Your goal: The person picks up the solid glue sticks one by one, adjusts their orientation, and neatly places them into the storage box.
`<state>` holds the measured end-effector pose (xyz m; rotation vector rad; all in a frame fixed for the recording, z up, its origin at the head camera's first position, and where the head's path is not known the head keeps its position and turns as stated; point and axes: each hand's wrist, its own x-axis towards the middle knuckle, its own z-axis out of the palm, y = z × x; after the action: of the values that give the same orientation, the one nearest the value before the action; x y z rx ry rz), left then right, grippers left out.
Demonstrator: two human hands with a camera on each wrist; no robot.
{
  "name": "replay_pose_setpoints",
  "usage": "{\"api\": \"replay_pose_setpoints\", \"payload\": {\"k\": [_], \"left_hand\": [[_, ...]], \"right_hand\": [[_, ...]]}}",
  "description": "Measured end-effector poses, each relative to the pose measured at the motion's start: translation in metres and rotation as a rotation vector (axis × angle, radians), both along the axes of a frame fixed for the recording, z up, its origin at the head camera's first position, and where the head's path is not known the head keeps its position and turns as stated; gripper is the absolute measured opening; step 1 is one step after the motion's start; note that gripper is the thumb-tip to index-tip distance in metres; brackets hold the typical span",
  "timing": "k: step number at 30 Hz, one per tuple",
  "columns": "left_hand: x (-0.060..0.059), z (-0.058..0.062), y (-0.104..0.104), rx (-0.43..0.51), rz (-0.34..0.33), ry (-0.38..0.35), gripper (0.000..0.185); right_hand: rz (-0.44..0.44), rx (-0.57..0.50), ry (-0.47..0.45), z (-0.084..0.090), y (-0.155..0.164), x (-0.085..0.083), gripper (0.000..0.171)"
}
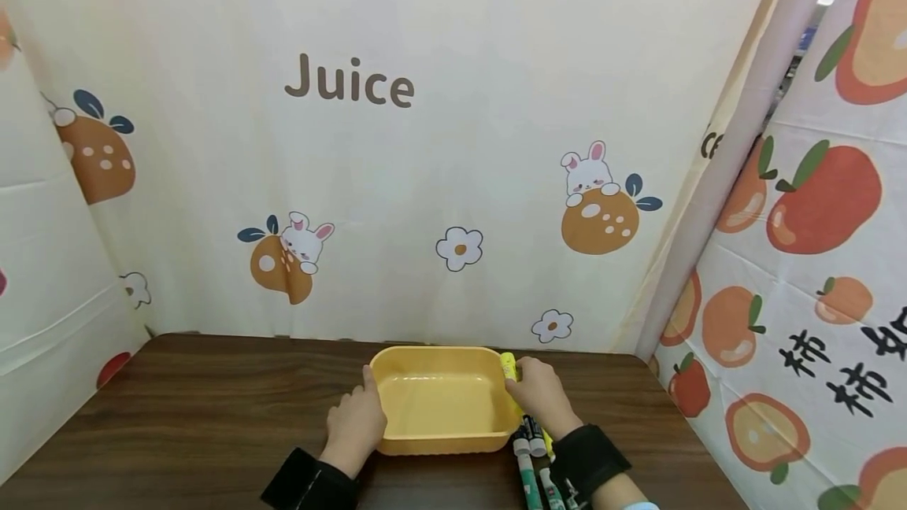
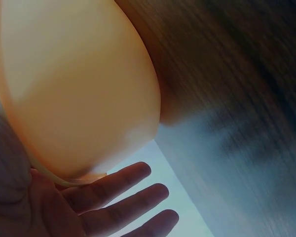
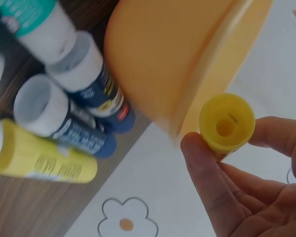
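Head view shows several markers (image 1: pixel 536 455) lying on the wooden counter (image 1: pixel 177 415), just beside the right wrist. Behind them, the yellow tub (image 1: pixel 442 400) holds nothing. The left hand (image 1: pixel 357 422) rests flat against its left side with straight fingers. The right hand (image 1: pixel 542 393) pinches a yellow marker (image 1: pixel 509 367) at the tub's right rim.

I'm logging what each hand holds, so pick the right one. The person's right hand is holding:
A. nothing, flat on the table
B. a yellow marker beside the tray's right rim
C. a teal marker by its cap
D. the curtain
B: the right hand pinches a yellow marker between thumb and fingers next to the right rim of the yellow tray, while the other markers lie on the table.
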<state>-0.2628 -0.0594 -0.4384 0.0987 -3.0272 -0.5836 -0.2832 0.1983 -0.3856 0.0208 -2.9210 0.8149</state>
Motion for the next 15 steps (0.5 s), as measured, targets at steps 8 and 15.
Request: {"api": "replay_pose_setpoints", "payload": {"k": [8,15], "left_hand": [[0.0,0.001,0.001,-0.001,0.01,0.007,0.059],[0.003,0.002,0.0,0.005,0.014,0.023,0.06]], "right_hand": [[0.039,0.011,0.024,-0.011,-0.019,-0.004,0.02],[0.053,0.155,0.064,-0.033,-0.036,-0.005,0.023]]}}
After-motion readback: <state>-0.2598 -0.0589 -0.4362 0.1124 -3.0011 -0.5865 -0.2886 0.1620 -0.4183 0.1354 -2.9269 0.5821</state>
